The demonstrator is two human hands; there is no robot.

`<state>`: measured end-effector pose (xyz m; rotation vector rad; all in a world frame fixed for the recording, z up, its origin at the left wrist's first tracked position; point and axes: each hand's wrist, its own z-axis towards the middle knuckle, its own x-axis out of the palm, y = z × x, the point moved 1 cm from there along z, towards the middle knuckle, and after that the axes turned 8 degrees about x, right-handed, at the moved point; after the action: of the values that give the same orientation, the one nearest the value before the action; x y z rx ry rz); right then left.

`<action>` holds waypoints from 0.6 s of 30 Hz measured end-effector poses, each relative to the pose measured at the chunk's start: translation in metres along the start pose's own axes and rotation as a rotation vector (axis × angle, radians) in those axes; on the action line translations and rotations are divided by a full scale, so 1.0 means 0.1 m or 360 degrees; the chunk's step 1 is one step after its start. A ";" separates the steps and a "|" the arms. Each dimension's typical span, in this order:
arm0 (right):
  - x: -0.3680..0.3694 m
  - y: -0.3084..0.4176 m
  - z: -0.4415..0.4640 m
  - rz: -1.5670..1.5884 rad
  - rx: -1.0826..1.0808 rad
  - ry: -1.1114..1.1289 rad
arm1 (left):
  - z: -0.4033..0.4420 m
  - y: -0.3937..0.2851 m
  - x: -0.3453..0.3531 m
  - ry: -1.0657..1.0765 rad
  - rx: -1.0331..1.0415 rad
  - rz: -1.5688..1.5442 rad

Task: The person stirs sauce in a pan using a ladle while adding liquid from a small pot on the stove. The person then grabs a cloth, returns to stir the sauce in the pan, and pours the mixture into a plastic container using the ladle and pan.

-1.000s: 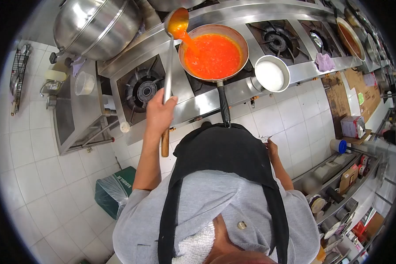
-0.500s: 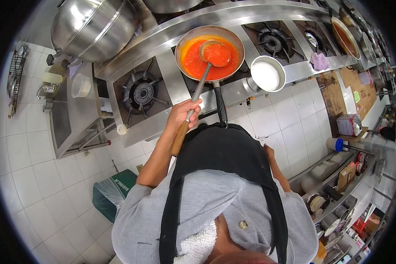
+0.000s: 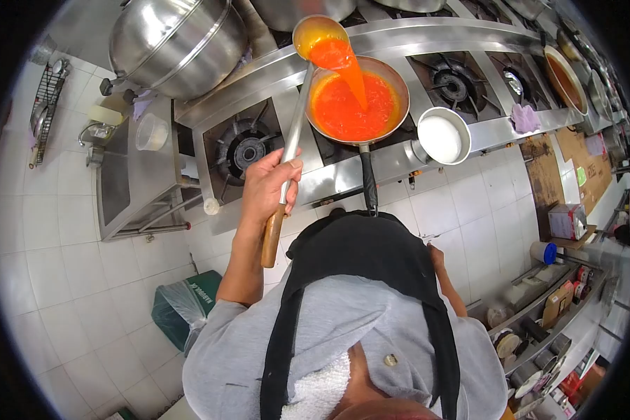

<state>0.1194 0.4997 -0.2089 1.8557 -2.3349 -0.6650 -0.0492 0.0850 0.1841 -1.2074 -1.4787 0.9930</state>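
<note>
My left hand [image 3: 271, 185] is closed around the long handle of a metal ladle [image 3: 297, 119], near where the metal meets its wooden grip. Raised above the far left rim of the pan, the ladle's bowl tilts and orange-red sauce [image 3: 360, 87] streams from it. More red sauce [image 3: 353, 112] fills the frying pan [image 3: 402, 115], which sits on the stove with its black handle toward me. A small pot [image 3: 442, 136] of white contents stands right of the pan. My right hand [image 3: 435, 256] hangs low beside the black apron [image 3: 364, 245]; its fingers are mostly hidden.
A bare burner [image 3: 247, 149] lies left of the pan, and another [image 3: 455, 85] behind the small pot. A big steel vessel [image 3: 178, 45] stands at the back left. A purple cloth [image 3: 525, 118] rests on the stove's front edge, and a green bin [image 3: 189, 304] is at lower left.
The ladle dipped into the sauce and rose again, now pouring back into the pan. My left hand went down and right, then returned left. The whole view has shifted slightly.
</note>
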 end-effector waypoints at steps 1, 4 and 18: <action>0.00 0.01 0.01 0.0001 -0.0003 0.0001 | 0.00 -0.04 -0.01 -0.0011 0.0047 0.0030; -0.01 0.04 0.03 -0.0004 -0.0012 0.0014 | -0.02 -0.18 0.01 -0.0055 0.0167 0.0134; -0.04 0.01 -0.05 -0.0057 -0.0036 0.0010 | 0.53 1.02 -0.13 -0.0040 0.0376 0.1249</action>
<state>0.1216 0.5025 -0.2032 1.8917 -2.2856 -0.6858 -0.0790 0.0898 0.0721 -1.6325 -0.8510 1.6456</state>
